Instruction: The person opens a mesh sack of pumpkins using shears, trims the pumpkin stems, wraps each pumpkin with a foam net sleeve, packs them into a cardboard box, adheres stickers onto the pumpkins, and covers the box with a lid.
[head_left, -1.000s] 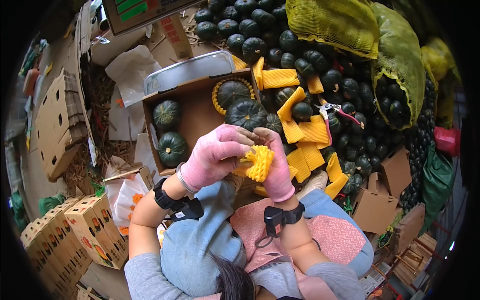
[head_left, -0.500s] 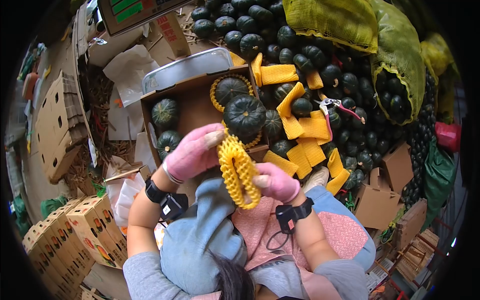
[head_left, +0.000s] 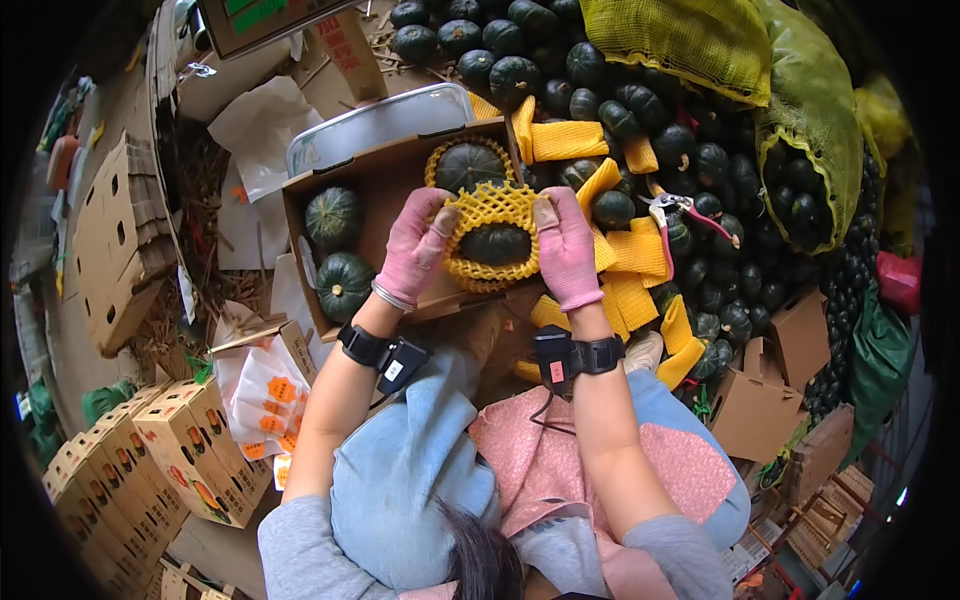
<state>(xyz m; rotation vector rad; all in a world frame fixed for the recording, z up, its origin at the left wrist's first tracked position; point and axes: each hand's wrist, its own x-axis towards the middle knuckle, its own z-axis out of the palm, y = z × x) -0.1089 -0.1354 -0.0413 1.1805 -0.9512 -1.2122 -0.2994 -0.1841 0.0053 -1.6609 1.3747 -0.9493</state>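
Note:
A yellow foam net [head_left: 492, 207] is stretched wide between my two pink-gloved hands. My left hand [head_left: 413, 245] pinches its left edge, and my right hand [head_left: 567, 250] grips the right edge. Through the net's opening shows a dark green pumpkin [head_left: 495, 244], with the mesh over its far part and yellow mesh also along its near side. Just beyond it, another netted pumpkin [head_left: 470, 168] sits in the cardboard box [head_left: 395, 165]. Two bare pumpkins, one farther back [head_left: 334, 219] and one nearer [head_left: 344, 286], rest along the box's left side.
Several flat yellow foam nets [head_left: 632, 300] lie right of the box, among piled pumpkins [head_left: 710, 165]. Red-handled pruning shears [head_left: 668, 205] rest on the pile. A grey plastic tray [head_left: 380, 122] stands behind the box. Yellow mesh sacks [head_left: 680, 45] and printed cartons [head_left: 195, 450] lie farther out.
Both hands have moved forward and apart from near my lap to above the box. The narrow foam net is now spread open over the pumpkin.

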